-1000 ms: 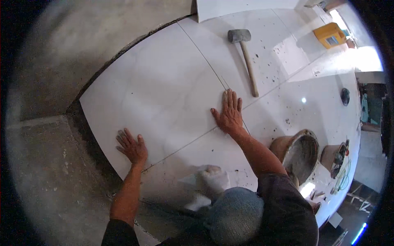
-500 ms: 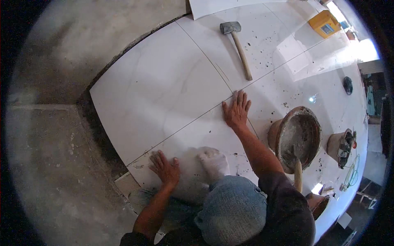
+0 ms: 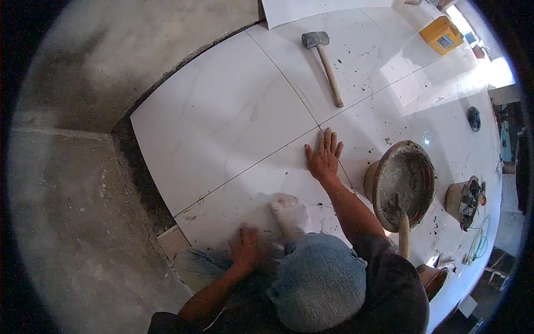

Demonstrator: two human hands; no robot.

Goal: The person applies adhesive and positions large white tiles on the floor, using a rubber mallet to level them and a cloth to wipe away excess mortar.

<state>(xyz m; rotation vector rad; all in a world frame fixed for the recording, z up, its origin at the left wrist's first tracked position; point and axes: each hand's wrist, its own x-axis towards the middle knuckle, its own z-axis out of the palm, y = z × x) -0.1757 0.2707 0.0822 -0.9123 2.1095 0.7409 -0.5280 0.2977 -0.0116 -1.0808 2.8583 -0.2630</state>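
White, glossy floor tile (image 3: 239, 203) with a smooth, broad face lies directly before the person, bordered by white tiles with faint grey veining (image 3: 222, 111) along thin dark joints (image 3: 247, 171). It looks like a heavy, stiff slab, probably brittle at the corners and slippery wherever the polish is clean. Its short exposed left edge, beside a small beige strip (image 3: 173, 244), seems the best place to take hold, since joints close off its far and right sides. The right hand (image 3: 324, 157) is open, palm down with fingers spread, just below where four tiles meet. The left hand (image 3: 246, 247) is blurred over the tile's near part, beside a dust-whitened foot (image 3: 288, 211); whether it touches or grips anything, I cannot tell. Small dark crumbs (image 3: 320, 205) speckle the surface near the foot.
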